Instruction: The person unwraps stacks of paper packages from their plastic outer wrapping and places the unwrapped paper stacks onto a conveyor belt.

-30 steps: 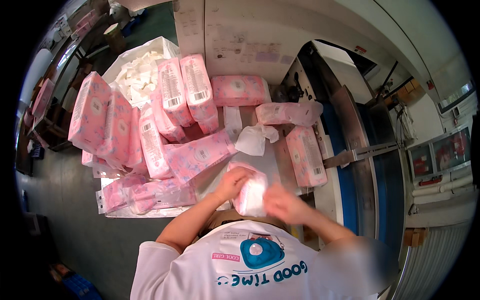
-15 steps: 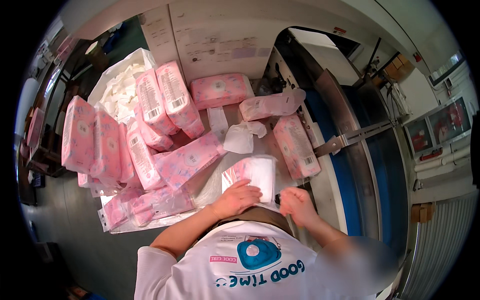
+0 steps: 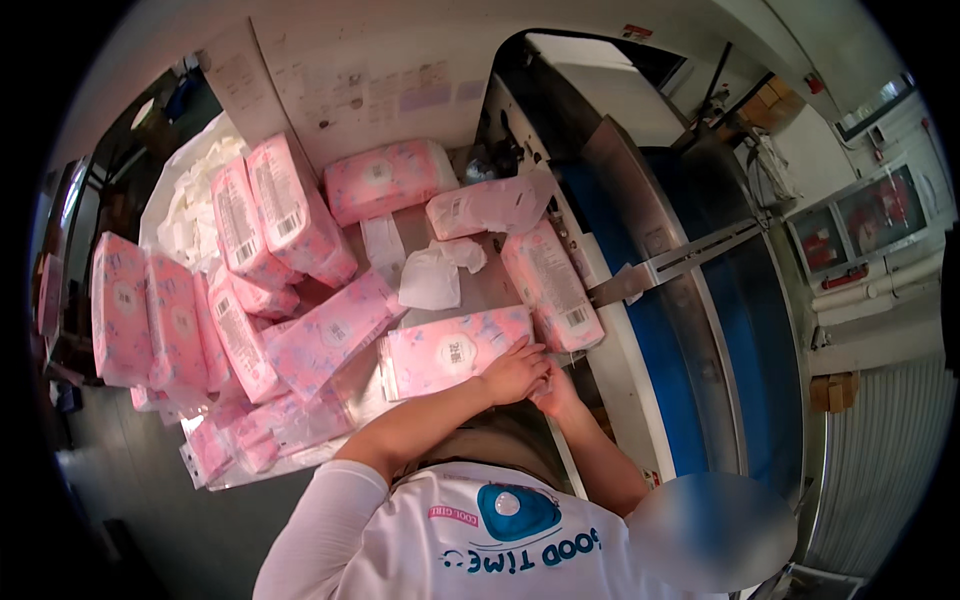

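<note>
A pink, blue-patterned soft pack with a pale label lies flat in front of me. It looks like a tissue pack. Its right end is under my left hand, whose fingers are bent and closed over that corner. Pressed close beside it, my right hand is closed at the same end of the pack; what its fingers pinch is hidden. Just beyond the pack sits a crumpled white bag. Another pink pack lies to the right, near my fingers.
Several pink packs stand and lean at the left, with flat pink wrappers before them. A white sack of white pieces sits behind. On the right runs a machine with blue belts and a metal bracket.
The pack turned from showing its white open end to lying lengthwise, pink face up. My left hand moved right to its end, and my right hand came in beside it. The view shifted.
</note>
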Action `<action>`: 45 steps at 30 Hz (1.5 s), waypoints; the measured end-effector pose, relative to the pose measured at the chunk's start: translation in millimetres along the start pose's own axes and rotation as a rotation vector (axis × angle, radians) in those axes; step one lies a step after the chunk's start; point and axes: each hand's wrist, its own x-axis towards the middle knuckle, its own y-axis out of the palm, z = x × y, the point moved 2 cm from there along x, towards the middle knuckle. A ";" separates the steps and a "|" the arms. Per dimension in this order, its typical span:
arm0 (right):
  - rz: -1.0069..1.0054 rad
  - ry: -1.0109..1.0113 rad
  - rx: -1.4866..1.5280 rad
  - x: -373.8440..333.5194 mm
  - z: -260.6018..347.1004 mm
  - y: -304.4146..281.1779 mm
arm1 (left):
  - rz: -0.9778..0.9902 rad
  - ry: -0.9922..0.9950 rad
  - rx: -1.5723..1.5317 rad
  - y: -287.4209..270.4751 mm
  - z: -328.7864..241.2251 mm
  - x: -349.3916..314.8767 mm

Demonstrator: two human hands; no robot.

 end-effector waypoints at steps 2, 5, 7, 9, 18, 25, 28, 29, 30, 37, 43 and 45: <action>-0.047 -0.052 -0.026 -8.5 2.4 -22.0 | -0.098 -0.112 -0.118 -12.2 -8.6 -10.3; -0.567 -0.135 -0.412 -56.9 13.1 17.9 | -0.369 -0.344 -0.145 -54.7 9.1 -64.2; -0.528 -0.653 -1.021 -64.3 7.8 -2.2 | -0.700 -0.847 -0.120 -65.5 45.2 -137.8; -0.069 -0.919 -1.314 -87.9 -4.8 75.8 | -0.658 -1.320 0.322 -44.3 76.3 -232.4; 1.139 -0.900 -2.693 20.1 -140.2 219.7 | -0.484 -1.295 -0.799 -37.1 87.1 -229.7; 1.064 -0.713 -3.060 16.8 -128.4 217.7 | -0.518 -1.352 -0.621 -123.6 16.2 -287.6; 1.043 -0.840 -3.037 3.3 -128.3 213.3 | -0.522 -1.455 -0.533 -189.4 -30.6 -310.9; 1.024 -0.978 -2.965 7.8 -131.7 203.8 | -0.522 -1.444 -0.483 -203.9 -36.6 -330.2; 0.984 -1.108 -2.890 24.0 -134.5 184.5 | -0.600 -1.437 -0.524 -224.0 -45.2 -331.0; 1.146 -0.780 -2.829 -6.0 -112.2 203.8 | -1.523 -0.722 -0.514 -380.3 -109.0 -334.4; 1.085 -0.797 -2.655 -17.6 -104.5 191.4 | -0.772 -0.289 0.300 -323.5 -75.2 -196.5; 1.043 -0.801 -2.576 -23.1 -107.5 186.4 | -0.485 -0.465 0.163 -271.6 -7.4 -138.6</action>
